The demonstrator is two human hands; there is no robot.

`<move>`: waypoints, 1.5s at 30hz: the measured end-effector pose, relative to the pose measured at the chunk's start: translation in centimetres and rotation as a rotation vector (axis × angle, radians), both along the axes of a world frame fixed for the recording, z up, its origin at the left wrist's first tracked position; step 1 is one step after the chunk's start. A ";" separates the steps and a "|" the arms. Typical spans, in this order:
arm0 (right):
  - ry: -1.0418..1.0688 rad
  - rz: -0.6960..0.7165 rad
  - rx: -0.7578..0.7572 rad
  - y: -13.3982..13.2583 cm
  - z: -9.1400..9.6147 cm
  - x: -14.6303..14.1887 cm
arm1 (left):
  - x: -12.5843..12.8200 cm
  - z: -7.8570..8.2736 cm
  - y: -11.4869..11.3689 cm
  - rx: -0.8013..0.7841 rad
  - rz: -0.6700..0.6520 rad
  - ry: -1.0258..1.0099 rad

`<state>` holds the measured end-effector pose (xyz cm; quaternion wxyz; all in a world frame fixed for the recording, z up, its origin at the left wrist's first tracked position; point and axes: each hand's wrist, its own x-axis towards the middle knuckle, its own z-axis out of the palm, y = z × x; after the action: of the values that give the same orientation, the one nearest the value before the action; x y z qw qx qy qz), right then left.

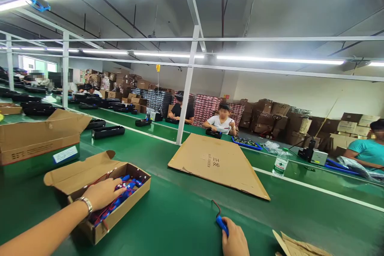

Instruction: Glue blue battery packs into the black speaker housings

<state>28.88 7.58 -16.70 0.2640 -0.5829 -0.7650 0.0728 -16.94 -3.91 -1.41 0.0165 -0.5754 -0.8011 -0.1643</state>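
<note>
On the left, my left hand (105, 194), with a metal watch band at the wrist, reaches into an open cardboard box (126, 208). Its fingers bend round one of several blue battery packs (130, 187) with red and black wires; the fingertips are partly hidden among them. Near the bottom edge, my right hand (235, 240) is closed on a single blue battery pack (222, 225). A short red and black lead sticks up from this pack's far end. It is held just over the green work surface (168, 224).
A flat cardboard sheet (219, 164) lies ahead, with a water bottle (281, 163) to its right. A larger carton (39, 138) stands at left, near black plastic housings (108, 132). Torn cardboard (300, 245) is at lower right. Co-workers (222, 122) sit across the line, beyond a white post (186, 100).
</note>
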 end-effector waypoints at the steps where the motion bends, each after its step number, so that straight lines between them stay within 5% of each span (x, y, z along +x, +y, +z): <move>1: 0.002 0.000 -0.003 0.0 0.1 -0.1 | 0.0 0.2 -0.1 -0.014 -0.006 0.032; 12: 0.065 -0.032 -0.003 -0.9 1.1 -0.6 | -0.3 3.4 0.8 -0.025 0.030 0.245; 24: 0.469 -0.090 0.049 -0.5 0.6 -0.6 | 0.3 12.3 3.4 0.114 0.017 0.461; 31: 0.855 -0.189 -0.013 0.2 0.7 0.9 | 5.5 15.7 4.7 0.208 -0.073 0.479; 38: 1.327 -0.227 -0.067 0.3 0.9 3.0 | 16.8 14.6 5.6 0.245 -0.343 0.308; 45: 1.718 -0.147 -0.139 0.0 1.6 4.1 | 29.7 7.9 7.2 0.154 -0.636 -0.021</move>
<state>33.01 7.58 -15.14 0.7184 -0.3888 -0.2547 0.5175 12.80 3.29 6.52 -0.0006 -0.7921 -0.5666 -0.2272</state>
